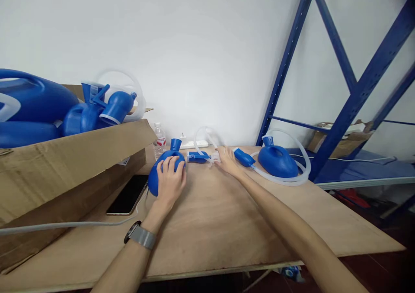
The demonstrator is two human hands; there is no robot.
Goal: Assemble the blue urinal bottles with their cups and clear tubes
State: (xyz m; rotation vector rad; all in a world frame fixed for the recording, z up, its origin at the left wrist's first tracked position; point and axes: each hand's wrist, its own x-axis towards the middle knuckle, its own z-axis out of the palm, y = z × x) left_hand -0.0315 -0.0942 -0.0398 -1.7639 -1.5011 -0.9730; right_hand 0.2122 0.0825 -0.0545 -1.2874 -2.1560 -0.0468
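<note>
My left hand (170, 178) is curled over the handle of a blue plastic urinal bottle (154, 181), which lies on the wooden table with its flared neck pointing up and away. Farther right, my right hand (228, 162) closes on a translucent hose (198, 142) that loops up near the wall; its fingertips are slightly blurred. Left of that hand lies a blue funnel-shaped cup (197, 157). Just right of it is another blue cup (244, 157). A second blue urinal bottle (278, 161) rests farther right, with a coiled hose (304, 172) around it.
At left, an open cardboard box (81, 150) holds several blue bottles (39, 96). A black phone (128, 195) lies beside it, with a white cable (81, 224) nearby. Toward the wall are a water bottle (160, 141) and power strip (194, 144). Blue metal shelving (343, 120) stands right.
</note>
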